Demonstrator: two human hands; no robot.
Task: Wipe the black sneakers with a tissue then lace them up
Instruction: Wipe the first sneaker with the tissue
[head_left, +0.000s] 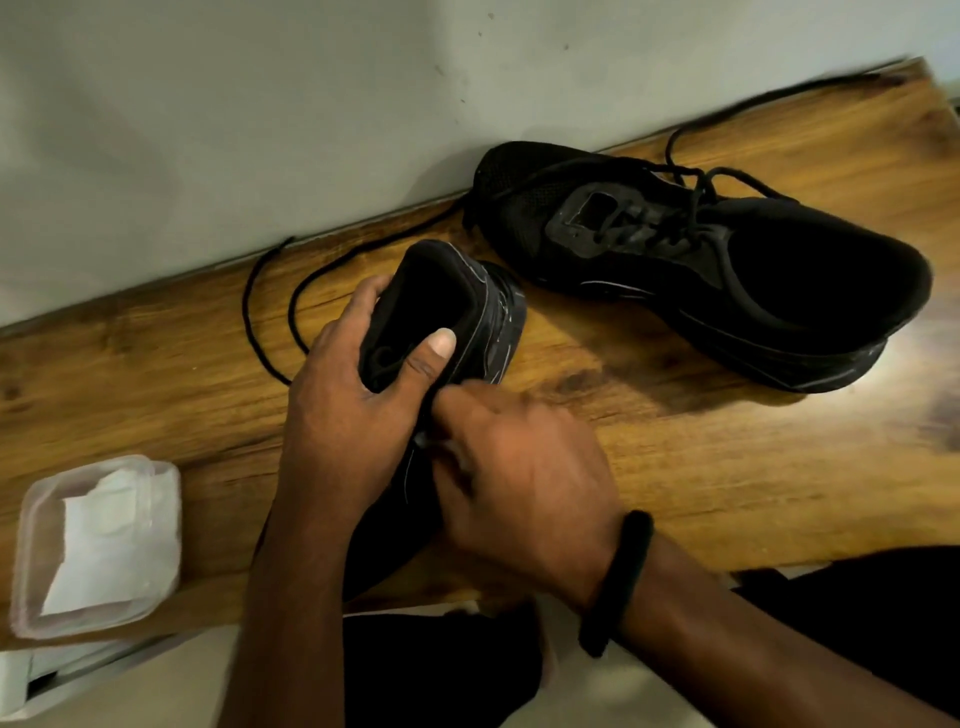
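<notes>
The first black sneaker (467, 296) was held at frame centre, over the desk (727, 467). The left grip (353, 410) was closed round its heel collar, thumb across the opening. The right grip (519, 467) was set against the sneaker's side; its state was obscured by blur. The second sneaker (727, 270) was laid on the desk at upper right. A tissue (104, 545) was kept in a clear container (31, 519) at lower left
</notes>
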